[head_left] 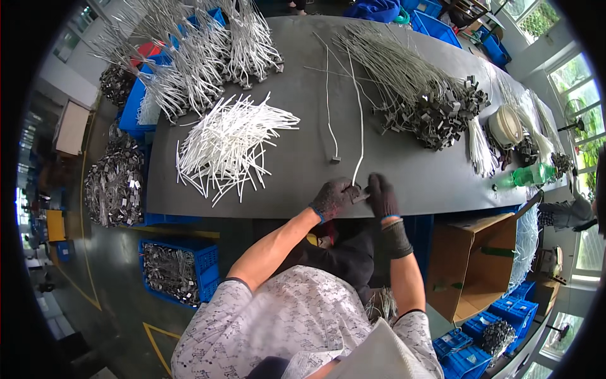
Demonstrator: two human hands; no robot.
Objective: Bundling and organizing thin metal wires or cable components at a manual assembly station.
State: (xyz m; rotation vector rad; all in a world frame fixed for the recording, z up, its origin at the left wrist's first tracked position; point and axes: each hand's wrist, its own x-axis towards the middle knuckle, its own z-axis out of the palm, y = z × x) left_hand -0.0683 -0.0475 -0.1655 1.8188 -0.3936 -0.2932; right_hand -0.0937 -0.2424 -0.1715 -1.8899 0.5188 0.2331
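Note:
Near the front edge of the dark table, my left hand (336, 198), in a dark glove, is closed on a small grey block (360, 196). A long wire in a white sleeve (361, 126) rises from the fingers across the tabletop. My right hand (382, 197), also gloved, is right beside the block; its fingers are smeared, so their grip is unclear. A second sleeved wire (329, 107) lies to the left, with a small grey block (336, 160) at its near end. Further left is a loose heap of short white tubes (230, 142).
Wires with dark blocks (435, 110) are heaped at the right. Bundles of white-sleeved wires (202, 60) fill the far left. A round pale tub (505, 126) and green bottle (533, 174) are at the right end. A cardboard box (454, 271) and blue crate (205, 268) stand below table level.

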